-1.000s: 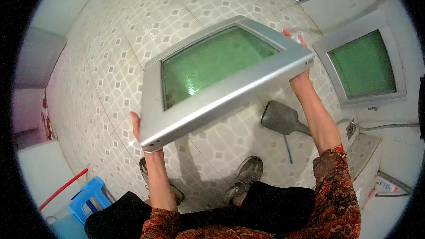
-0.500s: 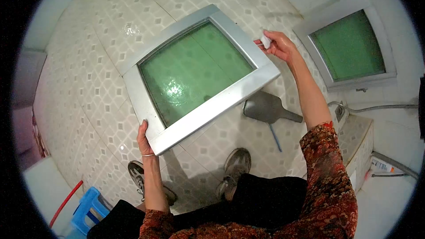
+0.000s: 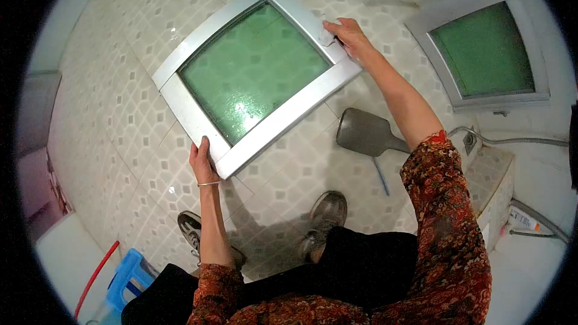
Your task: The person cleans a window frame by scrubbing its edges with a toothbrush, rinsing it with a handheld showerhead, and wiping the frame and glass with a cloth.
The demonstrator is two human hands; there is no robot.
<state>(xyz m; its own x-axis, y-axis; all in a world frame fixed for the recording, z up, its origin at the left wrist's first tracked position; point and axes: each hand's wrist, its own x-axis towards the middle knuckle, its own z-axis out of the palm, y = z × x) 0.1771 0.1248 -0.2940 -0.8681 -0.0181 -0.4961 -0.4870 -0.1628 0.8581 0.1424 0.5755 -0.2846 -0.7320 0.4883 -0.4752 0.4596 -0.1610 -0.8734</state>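
A silver window sash (image 3: pixel 283 117) with a green-tinted glass pane (image 3: pixel 256 66) is held tilted above the tiled floor. My left hand (image 3: pixel 203 162) grips its near left corner, thumb on the front face and the other fingers around the edge. At the right side of the sash, my right hand (image 3: pixel 349 36) is closed on a small crumpled white cloth (image 3: pixel 326 37), which touches the frame there. Some of that hand's fingers are hidden behind the edge. Light glints off the lower part of the glass.
A dark grey paddle-shaped thing (image 3: pixel 363 132) lies on the floor, with a thin blue stick (image 3: pixel 382 176) by it. A similar green-paned window (image 3: pixel 484 54) stands at the right wall near a grey hose (image 3: pixel 518 141). A blue plastic stool (image 3: pixel 129 277) is at lower left.
The sash has shifted up and left in view. My right hand has come from beside the frame onto its right edge, bringing the white cloth against it. My left hand keeps its grip.
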